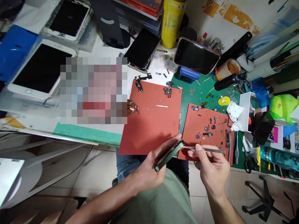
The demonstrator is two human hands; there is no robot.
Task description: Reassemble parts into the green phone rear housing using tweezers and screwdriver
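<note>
My left hand (151, 166) is wrapped round a dark green phone frame (169, 156), tilted so that its edge faces me. What lies on its far side is hidden. In my right hand (213, 163) a pair of thin metal tweezers (213, 151) is pinched, with the tips at the upper end of the phone frame. Whether the tips touch it I cannot tell. Beneath and beyond my hands lie a large red mat (149, 124) and a smaller red mat (190, 130). Several small phone parts (207, 134) are spread over the smaller mat.
A phone (197, 56) leans on a blue stand (187, 74) at the back. White phones (38, 70) lie on the left, near a blurred-out patch. A yellow can (172, 23) stands behind. Scissors (249, 161) and a screwdriver (236, 147) lie at the right edge.
</note>
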